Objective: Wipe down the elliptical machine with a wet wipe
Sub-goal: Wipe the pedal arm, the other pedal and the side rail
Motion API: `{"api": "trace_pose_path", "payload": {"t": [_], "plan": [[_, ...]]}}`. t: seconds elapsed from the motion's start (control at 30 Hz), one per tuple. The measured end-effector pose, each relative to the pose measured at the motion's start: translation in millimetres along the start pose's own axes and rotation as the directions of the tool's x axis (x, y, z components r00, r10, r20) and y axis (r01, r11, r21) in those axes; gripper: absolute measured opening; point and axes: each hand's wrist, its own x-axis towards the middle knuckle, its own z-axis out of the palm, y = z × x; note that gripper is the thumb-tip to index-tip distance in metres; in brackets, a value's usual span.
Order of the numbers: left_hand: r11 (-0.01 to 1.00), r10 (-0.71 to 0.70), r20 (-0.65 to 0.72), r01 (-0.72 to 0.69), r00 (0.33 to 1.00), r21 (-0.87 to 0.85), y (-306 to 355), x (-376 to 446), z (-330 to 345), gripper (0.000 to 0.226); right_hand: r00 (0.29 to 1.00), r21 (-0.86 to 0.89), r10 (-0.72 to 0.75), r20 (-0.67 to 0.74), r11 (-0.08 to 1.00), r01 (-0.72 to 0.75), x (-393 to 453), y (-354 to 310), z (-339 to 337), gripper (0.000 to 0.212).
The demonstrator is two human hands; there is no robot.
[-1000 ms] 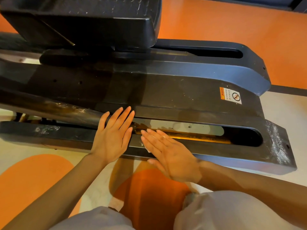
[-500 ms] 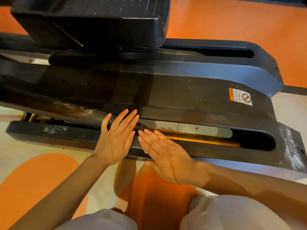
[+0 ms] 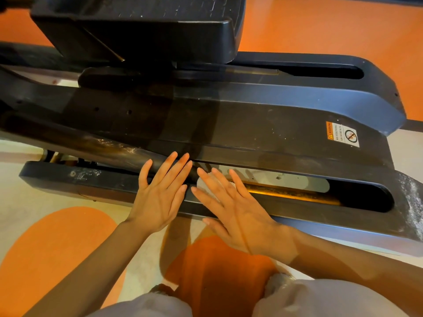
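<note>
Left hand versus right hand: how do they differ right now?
The right hand presses a white wet wipe under its fingers; no wipe shows under the left hand. The left hand's fingers angle up and right, the right hand's up and left. The left hand's fingertips reach farther up the machine. Both lie flat, fingers straight, on the elliptical's near rail.
</note>
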Motion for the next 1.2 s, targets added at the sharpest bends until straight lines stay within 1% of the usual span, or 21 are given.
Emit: {"api": "trace_pose_path", "payload": {"t": [0.1, 0.13, 0.2, 0.23, 0.27, 0.3, 0.33, 0.37, 0.4, 0.43, 0.47, 0.5, 0.6, 0.67, 0.8, 0.9, 1.03, 1.13, 1.2], "plan": [[0.997, -0.024, -0.023, 0.023, 0.999, -0.07, 5, -2, 0, 0.054, 1.0, 0.096, 0.026, 0.009, 0.995, -0.027, -6, 6, -4, 0.063], [0.994, -0.034, -0.029, 0.031, 0.999, -0.103, 8, -3, 0, 0.054, 1.0, 0.154, 0.025, -0.001, 0.988, -0.025, -8, 8, -6, 0.064], [0.986, -0.041, -0.035, 0.034, 0.999, -0.163, 14, -7, 1, 0.054, 1.0, 0.348, 0.012, 0.0, 0.938, -0.011, -10, 10, -16, 0.071], [0.982, -0.037, -0.036, 0.03, 0.999, -0.188, 17, -9, 1, 0.054, 0.999, 0.446, 0.022, 0.042, 0.894, -0.038, -10, 11, -22, 0.077], [0.978, -0.03, -0.035, 0.022, 0.999, -0.208, 19, -10, 2, 0.055, 0.993, 0.534, 0.025, 0.115, 0.841, -0.083, -10, 12, -26, 0.079], [0.975, -0.02, -0.031, 0.012, 0.999, -0.222, 22, -12, 3, 0.055, 0.985, 0.582, 0.024, 0.173, 0.804, -0.122, -10, 13, -28, 0.079], [0.973, -0.007, -0.027, 0.001, 1.0, -0.231, 24, -14, 4, 0.056, 0.979, 0.583, 0.021, 0.2, 0.801, -0.137, -10, 12, -28, 0.078], [0.971, 0.006, -0.025, -0.012, 1.0, -0.239, 25, -15, 5, 0.056, 0.977, 0.551, 0.018, 0.214, 0.824, -0.136, -8, 10, -26, 0.081], [0.969, 0.017, -0.027, -0.023, 0.999, -0.246, 27, -16, 6, 0.057, 0.982, 0.473, 0.031, 0.188, 0.873, -0.118, -7, 8, -23, 0.088], [0.966, 0.024, -0.035, -0.032, 0.999, -0.256, 28, -17, 7, 0.057, 0.996, 0.345, 0.033, 0.084, 0.937, -0.06, -5, 7, -16, 0.098], [0.963, 0.029, -0.047, -0.041, 0.998, -0.265, 29, -17, 7, 0.057, 0.999, 0.258, 0.026, 0.031, 0.966, -0.033, -5, 7, -12, 0.107], [0.96, 0.037, -0.066, -0.054, 0.997, -0.273, 31, -17, 6, 0.056, 1.0, 0.207, 0.021, -0.003, 0.978, -0.02, -4, 6, -9, 0.109], [0.956, 0.132, -0.131, -0.161, 0.983, -0.246, 35, -17, 8, 0.052, 0.998, 0.172, -0.041, -0.042, 0.984, 0.048, -7, 7, 2, 0.093], [0.958, 0.202, -0.154, -0.228, 0.967, -0.175, 37, -19, 13, 0.05, 0.998, 0.135, -0.023, -0.061, 0.99, 0.031, -9, 6, 3, 0.084], [0.966, 0.2, -0.185, -0.225, 0.962, -0.126, 38, -17, 15, 0.049, 0.996, -0.047, 0.067, -0.061, 0.996, -0.07, -15, 9, 5, 0.063], [0.965, 0.19, -0.211, -0.222, 0.959, -0.139, 40, -16, 14, 0.049, 0.998, -0.126, 0.04, -0.038, 0.991, -0.044, -28, 20, 4, 0.059], [0.965, 0.144, -0.281, -0.197, 0.949, -0.172, 47, -12, 13, 0.048, 0.997, -0.2, 0.069, -0.036, 0.977, -0.074, -48, 31, 0, 0.06], [0.967, 0.104, -0.313, -0.169, 0.944, -0.19, 54, -8, 12, 0.048, 0.996, -0.209, 0.08, -0.032, 0.974, -0.085, -61, 38, 1, 0.062], [0.959, 0.106, -0.309, -0.18, 0.945, -0.22, 57, -6, 11, 0.049, 0.996, -0.205, 0.085, -0.035, 0.975, -0.09, -67, 41, 1, 0.063]]}}
